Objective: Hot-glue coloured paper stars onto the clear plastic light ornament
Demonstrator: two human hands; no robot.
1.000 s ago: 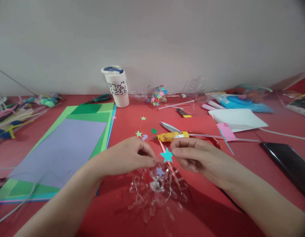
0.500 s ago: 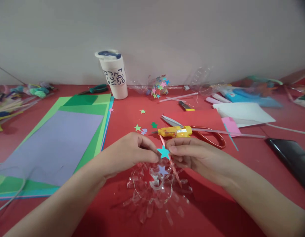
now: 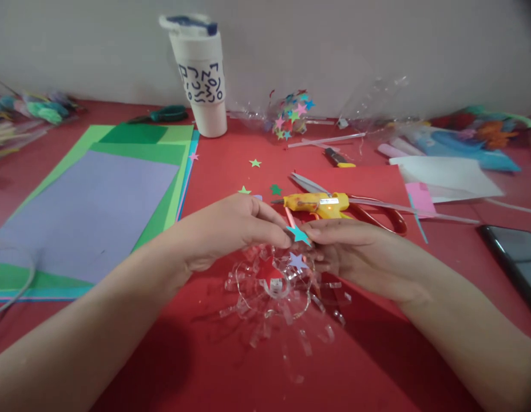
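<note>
My left hand and my right hand meet over a clear plastic piece cut into curled strips that lies on the red table. Both pinch at a small teal paper star held between their fingertips, just above the plastic. A red star and a pale purple star sit on the plastic piece. A thin pink stick pokes out behind the teal star.
A yellow glue gun and red-handled scissors lie just beyond my hands. Stacked coloured paper sheets are at the left, a white lidded cup at the back, loose stars, white paper, a dark phone at the right.
Both hands have lowered the teal star closer to the plastic piece. The view has tipped down and nearer, so everything on the table sits higher in the frame.
</note>
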